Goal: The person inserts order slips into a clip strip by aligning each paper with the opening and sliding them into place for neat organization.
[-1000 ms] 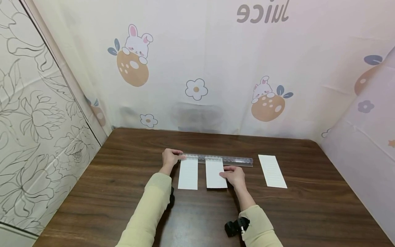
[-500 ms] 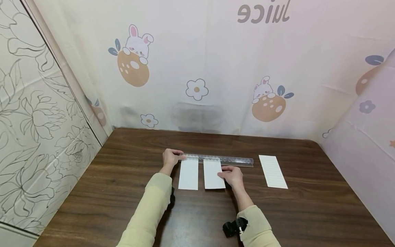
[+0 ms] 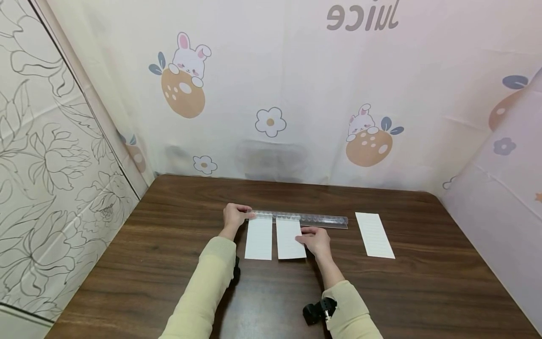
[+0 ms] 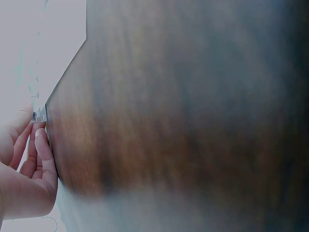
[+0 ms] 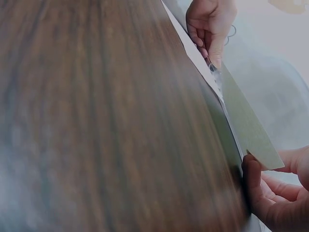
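Observation:
A clear plastic ruler [image 3: 301,219] lies across the dark wooden table [image 3: 169,263]. My left hand [image 3: 234,216] pinches the ruler's left end [image 4: 38,115]. Below the ruler lie two white paper slips side by side, the left slip [image 3: 259,238] and the middle slip [image 3: 290,238], their top edges at the ruler. My right hand [image 3: 315,240] holds the middle slip at its right edge. In the right wrist view the thumb [image 5: 252,180] and fingers close on that slip's corner [image 5: 251,133]. A third slip [image 3: 374,234] lies apart to the right, under the ruler's right end.
Printed curtains [image 3: 271,94] close off the table at the back, left and right. The wrist cameras [image 3: 315,311] sit on both yellow-green sleeves. Bare wood runs along the table's front and its left side.
My right hand has slid the middle slip a little to the left, narrowing the gap to the left slip. The left hand and the ruler have stayed put.

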{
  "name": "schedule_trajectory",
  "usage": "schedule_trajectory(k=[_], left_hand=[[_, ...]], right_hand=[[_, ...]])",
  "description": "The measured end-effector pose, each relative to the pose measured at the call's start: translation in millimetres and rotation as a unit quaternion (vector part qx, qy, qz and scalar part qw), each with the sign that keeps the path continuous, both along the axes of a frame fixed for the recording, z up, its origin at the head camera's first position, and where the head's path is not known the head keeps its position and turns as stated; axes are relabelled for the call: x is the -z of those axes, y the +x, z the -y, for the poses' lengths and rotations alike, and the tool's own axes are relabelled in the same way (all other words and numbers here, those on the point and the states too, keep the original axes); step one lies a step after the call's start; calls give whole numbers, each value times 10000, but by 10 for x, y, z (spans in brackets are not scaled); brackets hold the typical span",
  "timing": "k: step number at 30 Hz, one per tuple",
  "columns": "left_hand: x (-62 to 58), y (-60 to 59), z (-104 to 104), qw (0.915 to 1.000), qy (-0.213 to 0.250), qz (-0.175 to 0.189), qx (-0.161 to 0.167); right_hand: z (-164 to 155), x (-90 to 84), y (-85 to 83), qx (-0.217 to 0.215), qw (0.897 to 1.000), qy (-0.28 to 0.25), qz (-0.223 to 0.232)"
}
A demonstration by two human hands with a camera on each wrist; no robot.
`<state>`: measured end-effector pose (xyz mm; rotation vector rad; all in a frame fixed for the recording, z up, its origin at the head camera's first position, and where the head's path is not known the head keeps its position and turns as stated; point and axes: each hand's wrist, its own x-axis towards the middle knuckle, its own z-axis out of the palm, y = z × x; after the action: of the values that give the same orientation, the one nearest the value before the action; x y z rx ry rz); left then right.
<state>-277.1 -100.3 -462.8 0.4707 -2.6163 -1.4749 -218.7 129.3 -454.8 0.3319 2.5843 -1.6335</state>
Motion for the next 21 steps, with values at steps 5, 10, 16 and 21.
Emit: schedule_trajectory(k=[5,10,16,21], left_hand=[[3,-2,4,10000,-2,6,-6],[5,-3,5,10000,15,12,3],[7,-3,1,10000,3,10,10],[11,-8,2,10000,-29,36,-19]], right_hand=[[22,10,-2,17,10000,49,-62],[49,23,-7,37,10000,39,-45],[57,24,-7,10,9999,107,-95],[70,29,4,41,9999,52,-80]])
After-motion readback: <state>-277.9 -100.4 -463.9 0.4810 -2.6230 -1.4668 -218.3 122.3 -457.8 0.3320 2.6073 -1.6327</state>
